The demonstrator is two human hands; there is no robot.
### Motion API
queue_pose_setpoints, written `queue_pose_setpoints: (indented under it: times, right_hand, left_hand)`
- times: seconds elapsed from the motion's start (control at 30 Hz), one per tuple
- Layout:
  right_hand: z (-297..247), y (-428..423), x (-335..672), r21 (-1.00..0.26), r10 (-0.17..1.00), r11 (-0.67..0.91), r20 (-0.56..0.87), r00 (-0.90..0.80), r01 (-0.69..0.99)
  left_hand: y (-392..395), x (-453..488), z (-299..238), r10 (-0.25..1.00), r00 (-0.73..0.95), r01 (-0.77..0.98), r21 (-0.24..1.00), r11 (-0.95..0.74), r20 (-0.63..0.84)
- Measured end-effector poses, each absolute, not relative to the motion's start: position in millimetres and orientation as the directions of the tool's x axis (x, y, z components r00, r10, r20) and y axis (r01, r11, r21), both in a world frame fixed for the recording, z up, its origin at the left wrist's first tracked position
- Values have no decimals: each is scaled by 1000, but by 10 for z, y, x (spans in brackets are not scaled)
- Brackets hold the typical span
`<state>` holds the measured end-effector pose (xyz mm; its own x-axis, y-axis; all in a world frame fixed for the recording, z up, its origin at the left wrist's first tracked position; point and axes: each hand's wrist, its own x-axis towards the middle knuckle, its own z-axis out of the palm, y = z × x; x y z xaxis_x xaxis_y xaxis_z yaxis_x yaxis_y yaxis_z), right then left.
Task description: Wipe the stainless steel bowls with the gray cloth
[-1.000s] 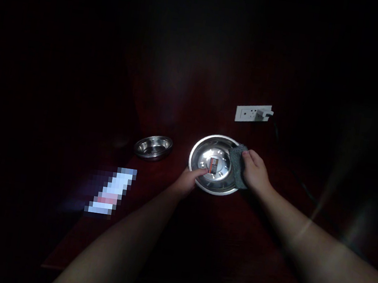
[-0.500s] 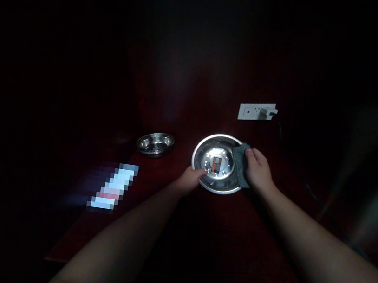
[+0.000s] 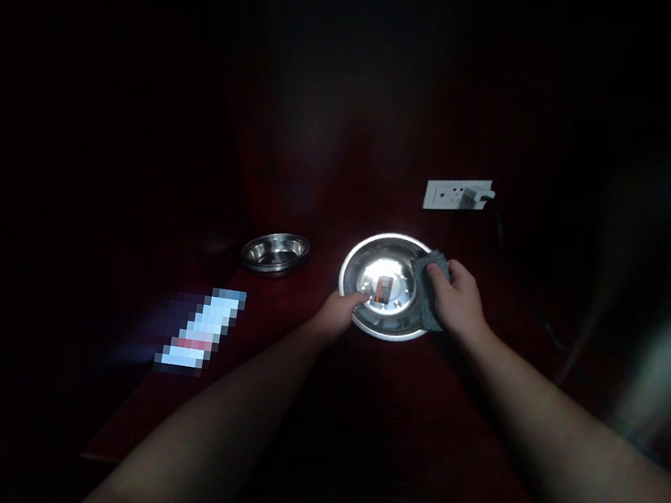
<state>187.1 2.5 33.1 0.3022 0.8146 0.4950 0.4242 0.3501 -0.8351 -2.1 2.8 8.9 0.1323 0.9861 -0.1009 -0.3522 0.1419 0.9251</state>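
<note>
A shiny steel bowl [image 3: 373,248] sits tilted on a dark red table [image 3: 349,420], lit from above. My left hand [image 3: 335,316] grips its near left rim, thumb over the edge. My right hand [image 3: 457,300] is closed on a grey cloth [image 3: 427,285] pressed against the bowl's right inner side. A small label with an orange stripe [image 3: 384,288] shows in the bowl's middle.
A second, smaller steel bowl [image 3: 274,252] rests to the left. A white wall socket [image 3: 456,193] with a plug and dark cable is behind the bowl. A blurred light-blue object [image 3: 199,338] lies at the table's left. The surroundings are very dark.
My right hand with the cloth has shifted slightly inward over the bowl's right side. My left hand keeps its grip on the rim.
</note>
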Motion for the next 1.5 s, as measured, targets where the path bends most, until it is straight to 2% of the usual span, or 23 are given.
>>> queue_pose_setpoints:
  times: [0.3, 0.6, 1.07, 1.17, 1.27, 1.4, 1.5]
  right_hand:
    - [354, -2, 1850, -827, 809, 350, 503, 303, 440]
    - [424, -71, 1835, -783, 770, 368, 560, 308, 502]
    - [461, -108, 1855, -764, 741, 407, 597, 308, 501]
    - [450, -96, 1849, -788, 760, 438, 582, 290, 432]
    - [429, -80, 1818, -847, 809, 460, 524, 266, 268]
    - [427, -84, 1770, -890, 867, 455, 450, 213, 26]
    - [427, -77, 1769, -906, 901, 419, 405, 156, -67]
  left_hand:
    - [52, -42, 55, 983, 166, -379, 915, 138, -79]
    - [83, -64, 16, 975, 221, -283, 956, 82, -18]
    - [42, -129, 41, 941, 335, -152, 982, 116, -59]
    - [-7, -94, 84, 954, 288, -171, 976, 138, -84]
    - [-35, -48, 122, 972, 215, -240, 960, 147, -95]
    - [-41, -16, 151, 975, 206, -315, 938, 144, -80]
    - [-43, -18, 147, 974, 214, -319, 936, 146, -79]
